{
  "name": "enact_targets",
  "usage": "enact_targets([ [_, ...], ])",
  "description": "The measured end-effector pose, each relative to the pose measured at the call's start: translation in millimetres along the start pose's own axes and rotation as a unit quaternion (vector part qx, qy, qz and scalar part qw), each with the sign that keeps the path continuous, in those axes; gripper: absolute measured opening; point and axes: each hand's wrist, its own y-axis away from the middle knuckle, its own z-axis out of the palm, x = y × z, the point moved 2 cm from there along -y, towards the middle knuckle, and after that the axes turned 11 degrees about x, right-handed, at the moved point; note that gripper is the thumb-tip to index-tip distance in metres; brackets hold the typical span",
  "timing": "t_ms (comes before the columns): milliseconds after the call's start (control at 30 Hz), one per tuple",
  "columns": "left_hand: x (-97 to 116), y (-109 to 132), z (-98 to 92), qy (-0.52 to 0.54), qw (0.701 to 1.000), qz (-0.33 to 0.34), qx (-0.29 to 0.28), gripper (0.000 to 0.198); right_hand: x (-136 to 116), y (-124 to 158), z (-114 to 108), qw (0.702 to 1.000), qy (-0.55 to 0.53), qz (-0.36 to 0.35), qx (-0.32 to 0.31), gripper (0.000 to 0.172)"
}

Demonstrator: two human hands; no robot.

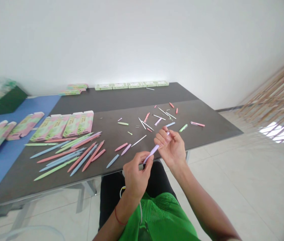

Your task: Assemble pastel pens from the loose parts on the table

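A purple pen is held at a slant over the table's front edge. My left hand pinches its lower, pointed end. Curled fingers of my right hand grip the upper end, partly hiding it. On the table just beyond lie loose pen parts: a blue barrel piece, a pink one, a purple one and a white refill. Farther back are more white refills, a green clip part and a pink clip part.
Several pink, blue and green pens lie piled at the left of the dark table. Behind them are flat printed boxes. A row of green boxes lines the back edge. A dark green bin stands on the blue table.
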Motion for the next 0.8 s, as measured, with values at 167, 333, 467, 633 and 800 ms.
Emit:
enact_targets([
  [167, -15.2, -15.7, -17.9, -0.052, 0.994, 0.079, -0.049, 0.011, -16.9, -7.5, -13.2, 0.939, 0.32, -0.1, -0.077, 0.043],
  [333, -26.9, -32.0, -35.4, -0.093, 0.974, 0.168, -0.116, 0.016, -17.6, -1.5, -29.0, 0.782, 0.577, -0.014, -0.233, 0.04],
  [467, -26.0, -45.2, -41.1, -0.136, 0.95, 0.211, -0.183, 0.021, -9.2, 7.9, -29.1, 0.735, 0.619, -0.054, -0.27, 0.048],
  [633, -24.2, -61.0, -42.6, -0.155, 0.947, 0.154, -0.235, 0.034, -8.0, 10.2, -23.1, 0.7, 0.611, -0.228, -0.291, 0.032],
  [800, -23.4, -67.2, -43.8, -0.061, 0.962, 0.028, -0.264, 0.023, -11.3, 0.2, -27.9, 0.733, 0.581, -0.261, -0.24, 0.018],
])
